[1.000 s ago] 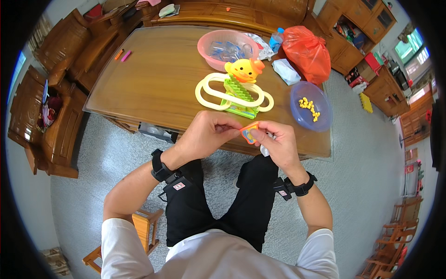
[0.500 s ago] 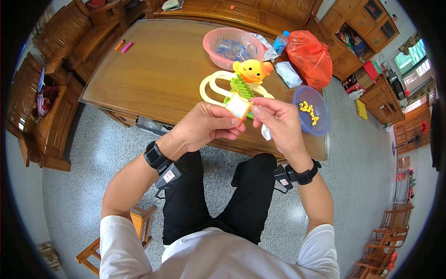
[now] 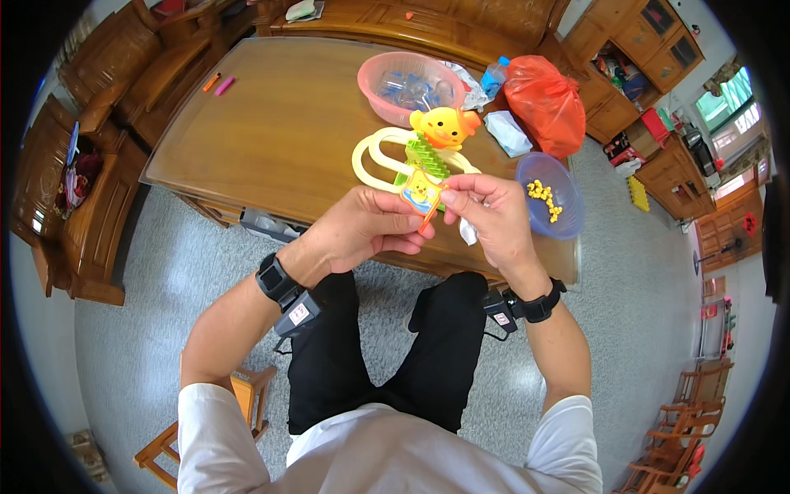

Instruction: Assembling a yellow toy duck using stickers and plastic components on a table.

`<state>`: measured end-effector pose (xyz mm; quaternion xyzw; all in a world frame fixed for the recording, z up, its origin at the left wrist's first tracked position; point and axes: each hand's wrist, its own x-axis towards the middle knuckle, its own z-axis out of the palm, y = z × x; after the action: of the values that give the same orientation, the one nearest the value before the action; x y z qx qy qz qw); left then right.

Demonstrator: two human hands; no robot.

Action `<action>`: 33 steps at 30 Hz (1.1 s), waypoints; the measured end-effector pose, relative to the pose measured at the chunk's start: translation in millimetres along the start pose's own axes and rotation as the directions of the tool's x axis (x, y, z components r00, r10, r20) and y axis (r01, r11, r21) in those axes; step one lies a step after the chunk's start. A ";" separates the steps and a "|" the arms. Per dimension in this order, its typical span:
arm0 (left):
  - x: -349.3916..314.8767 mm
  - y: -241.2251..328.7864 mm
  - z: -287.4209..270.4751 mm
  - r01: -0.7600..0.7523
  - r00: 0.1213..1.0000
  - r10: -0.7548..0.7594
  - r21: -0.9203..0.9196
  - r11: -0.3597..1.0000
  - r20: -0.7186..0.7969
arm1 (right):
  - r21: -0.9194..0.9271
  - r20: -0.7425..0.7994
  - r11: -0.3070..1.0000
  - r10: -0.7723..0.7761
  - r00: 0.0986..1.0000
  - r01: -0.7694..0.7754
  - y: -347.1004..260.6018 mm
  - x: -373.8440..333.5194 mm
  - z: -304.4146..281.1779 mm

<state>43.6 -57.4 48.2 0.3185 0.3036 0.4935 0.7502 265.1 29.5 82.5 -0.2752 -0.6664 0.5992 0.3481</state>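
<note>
Between my two hands is a small orange-edged plastic piece [image 3: 422, 192] with a chick picture on its face. My left hand [image 3: 370, 228] grips its lower left side, thumb on top and fingers curled beneath. On its right edge, my right hand [image 3: 487, 216] pinches with thumb and forefinger. A white scrap [image 3: 468, 232], paper-like, shows under the right fingers; whether they hold it I cannot tell. Just beyond my hands stands a toy with a yellow duck head [image 3: 445, 129], green steps [image 3: 426, 155] and a cream looped track [image 3: 362, 162], partly hidden by the piece.
On the wooden table [image 3: 263, 123], a pink basket [image 3: 370, 97] holds clear plastic parts. Right of it are a blue-capped bottle [image 3: 494, 76], a white packet [image 3: 508, 134] and a red plastic bag [image 3: 545, 103]. A purple bowl [image 3: 571, 216] contains small yellow pieces [image 3: 541, 198]. Two markers [image 3: 223, 86] lie far left.
The orange-edged piece has tilted in my fingers, so its chick picture now shows where the face looked pale and washed out before. Both hands keep nearly the same place.
</note>
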 end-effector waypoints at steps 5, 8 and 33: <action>1.1 6.2 12.7 -0.133 0.976 0.188 0.382 0.915 -0.112 | -0.048 -0.003 0.994 0.101 0.995 -0.101 -12.4 -2.4 -12.1; 7.0 10.4 21.0 -0.277 0.931 0.363 0.564 0.777 -0.043 | -0.213 0.079 0.975 0.086 0.993 -0.067 -26.8 3.2 -21.9; 128.0 71.7 -78.1 -0.260 0.914 0.403 0.817 0.515 0.037 | -0.868 0.206 0.436 -0.121 0.971 0.239 -67.3 180.7 -12.6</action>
<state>-13.6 98.3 38.1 0.6357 0.4856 0.4584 0.3873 168.9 170.1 173.9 -0.3090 -0.9241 0.1382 0.1773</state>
